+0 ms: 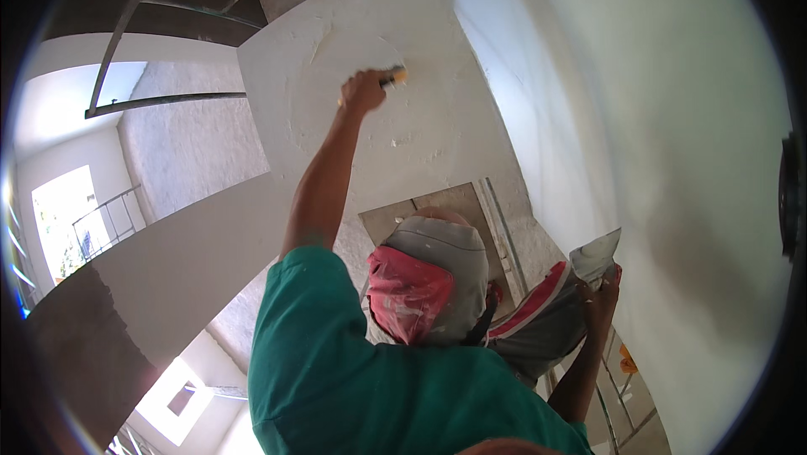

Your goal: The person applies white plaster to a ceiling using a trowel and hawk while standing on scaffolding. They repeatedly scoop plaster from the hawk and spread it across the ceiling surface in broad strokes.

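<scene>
My left arm reaches up and forward over a pale plastered surface (345,144). My left hand (364,91) is closed round a putty knife (392,76) with black and yellow parts; its blade is blurred. Around it, the plaster shows curved ridges and small raised lumps. Low on the right, beside the white wall (698,161), my right hand (599,293) grips a wide putty knife (597,255), its metal blade turned up and smeared with pale paste. The fingers there are partly in shadow.
My bent legs, in dusty grey and red trousers (538,320), are between my arms. Beyond them lie boards (458,198) and a metal rail (502,236). Metal scaffold bars (168,103) stand at the upper left. Bright window openings (63,215) show farther left. Something orange (628,360) sits lower right.
</scene>
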`<state>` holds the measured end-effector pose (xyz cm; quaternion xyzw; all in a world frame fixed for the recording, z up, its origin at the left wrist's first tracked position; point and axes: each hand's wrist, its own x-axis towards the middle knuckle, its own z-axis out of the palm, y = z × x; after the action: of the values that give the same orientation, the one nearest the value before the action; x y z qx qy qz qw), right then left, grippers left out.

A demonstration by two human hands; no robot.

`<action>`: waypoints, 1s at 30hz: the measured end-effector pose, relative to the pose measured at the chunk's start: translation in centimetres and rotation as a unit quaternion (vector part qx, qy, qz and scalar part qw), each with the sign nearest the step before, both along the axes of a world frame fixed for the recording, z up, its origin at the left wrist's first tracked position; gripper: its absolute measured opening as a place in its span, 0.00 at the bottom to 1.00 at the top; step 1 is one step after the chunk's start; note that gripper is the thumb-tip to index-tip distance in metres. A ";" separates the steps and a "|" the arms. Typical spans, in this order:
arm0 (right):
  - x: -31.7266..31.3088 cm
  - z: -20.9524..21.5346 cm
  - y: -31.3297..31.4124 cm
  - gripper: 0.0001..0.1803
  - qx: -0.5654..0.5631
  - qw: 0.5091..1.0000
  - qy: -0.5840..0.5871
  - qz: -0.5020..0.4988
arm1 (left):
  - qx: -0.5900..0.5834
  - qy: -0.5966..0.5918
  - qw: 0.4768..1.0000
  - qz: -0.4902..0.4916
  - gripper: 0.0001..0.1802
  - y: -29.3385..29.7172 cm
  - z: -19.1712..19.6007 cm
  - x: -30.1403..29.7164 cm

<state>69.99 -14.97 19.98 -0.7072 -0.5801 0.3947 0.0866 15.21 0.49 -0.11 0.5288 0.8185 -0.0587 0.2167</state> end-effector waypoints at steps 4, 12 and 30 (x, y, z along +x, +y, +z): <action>-0.3 0.1 0.5 0.22 -0.041 0.999 0.001 -0.028 | -0.025 -0.025 0.999 -0.010 0.25 -1.7 5.4 -2.4; -2.3 0.7 1.5 0.18 -0.044 0.992 -0.082 0.085 | 0.155 0.118 0.981 0.000 0.39 -10.8 -9.2 2.9; -0.7 -0.5 0.5 0.17 0.004 0.999 -0.050 0.015 | 0.076 0.006 0.972 0.224 0.24 -9.2 0.2 -6.1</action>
<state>69.31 -14.43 19.50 -0.7166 -0.5959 0.3583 0.0543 9.12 -8.69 0.11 0.3468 0.9193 0.0506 0.1790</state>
